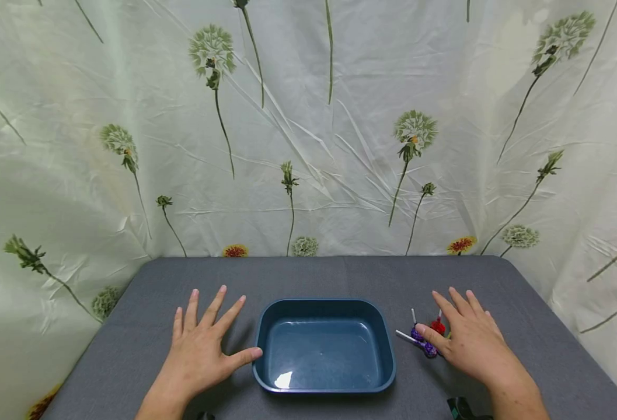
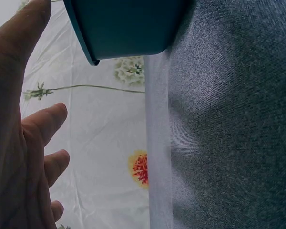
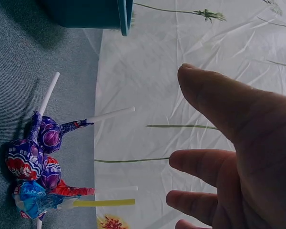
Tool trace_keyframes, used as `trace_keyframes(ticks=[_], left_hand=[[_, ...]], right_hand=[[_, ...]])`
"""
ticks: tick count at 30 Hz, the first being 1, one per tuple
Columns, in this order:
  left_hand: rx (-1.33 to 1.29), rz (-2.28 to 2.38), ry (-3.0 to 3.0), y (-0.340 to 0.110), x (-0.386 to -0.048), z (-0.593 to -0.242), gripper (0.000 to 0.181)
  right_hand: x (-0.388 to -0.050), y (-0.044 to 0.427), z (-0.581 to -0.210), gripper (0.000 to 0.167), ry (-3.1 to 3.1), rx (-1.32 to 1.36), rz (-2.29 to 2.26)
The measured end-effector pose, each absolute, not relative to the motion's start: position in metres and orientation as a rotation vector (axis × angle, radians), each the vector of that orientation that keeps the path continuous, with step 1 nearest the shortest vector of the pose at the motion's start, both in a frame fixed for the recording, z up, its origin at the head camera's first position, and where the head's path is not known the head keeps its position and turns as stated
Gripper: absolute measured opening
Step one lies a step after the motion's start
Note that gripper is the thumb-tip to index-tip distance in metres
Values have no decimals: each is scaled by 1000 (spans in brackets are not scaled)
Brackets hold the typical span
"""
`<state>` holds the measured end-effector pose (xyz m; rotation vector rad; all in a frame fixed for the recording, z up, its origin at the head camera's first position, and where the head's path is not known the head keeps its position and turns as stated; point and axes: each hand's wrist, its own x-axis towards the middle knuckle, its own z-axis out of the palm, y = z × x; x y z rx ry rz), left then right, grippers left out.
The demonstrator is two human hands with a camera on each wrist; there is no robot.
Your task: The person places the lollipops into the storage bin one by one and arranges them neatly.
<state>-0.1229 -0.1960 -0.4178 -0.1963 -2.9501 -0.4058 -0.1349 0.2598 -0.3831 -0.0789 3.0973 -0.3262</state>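
Observation:
A dark blue rectangular basin (image 1: 321,350) stands on the grey table with nothing inside it. My left hand (image 1: 198,356) is spread at its left, the thumb tip over or against the rim; I cannot tell if they touch. My right hand (image 1: 476,344) hovers with fingers extended above several wrapped lollipops, holding none of them. In the right wrist view a purple lollipop (image 3: 25,160) and a blue-wrapped one with a yellow stick (image 3: 105,202) lie clustered. A red lollipop (image 1: 438,326) also shows in the head view, where the right hand partly hides the bunch.
The grey cloth-covered table (image 1: 329,277) has rounded far corners. Behind it and along both sides hangs a white sheet (image 1: 340,146) printed with dandelions. A dark object (image 1: 462,408) sits at the bottom edge near the right wrist.

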Motion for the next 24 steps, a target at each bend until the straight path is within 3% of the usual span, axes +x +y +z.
trace_keyframes(ticks=[14, 24], left_hand=[[-224, -470, -2957, -194, -118, -421, 98], [-264, -866, -2876, -187, -122, -420, 77]], right_hand=[[-131, 269, -378, 86, 3066, -107, -490], [-143, 298, -370, 55, 2984, 145, -610]])
